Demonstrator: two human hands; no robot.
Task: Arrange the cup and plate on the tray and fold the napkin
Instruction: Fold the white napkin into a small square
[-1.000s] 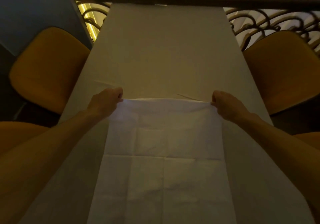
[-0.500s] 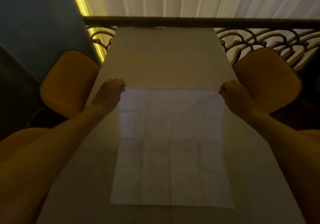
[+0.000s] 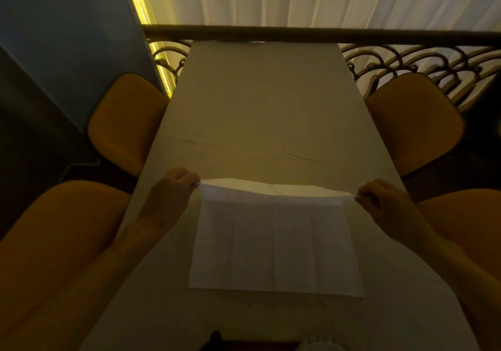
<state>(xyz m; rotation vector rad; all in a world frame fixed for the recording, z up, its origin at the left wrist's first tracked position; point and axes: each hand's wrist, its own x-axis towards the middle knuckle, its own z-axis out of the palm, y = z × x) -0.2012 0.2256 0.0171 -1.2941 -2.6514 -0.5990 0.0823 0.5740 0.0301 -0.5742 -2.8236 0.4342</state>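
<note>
both forearms reach forward over the cloth-covered table [image 3: 260,112], wrists level; the left hand [image 3: 173,190] pinches the far left corner of the white napkin [image 3: 273,245] between thumb and curled fingers, and the right hand [image 3: 385,201] pinches the far right corner the same way; between the hands the far edge is lifted and sags slightly; the rest lies flat on the table, nearer than the hands.

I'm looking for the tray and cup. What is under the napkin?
The napkin lies flat on the tablecloth, far edge lifted by the left hand and right hand. Only cloth shows beneath that edge; the rest is covered.
</note>
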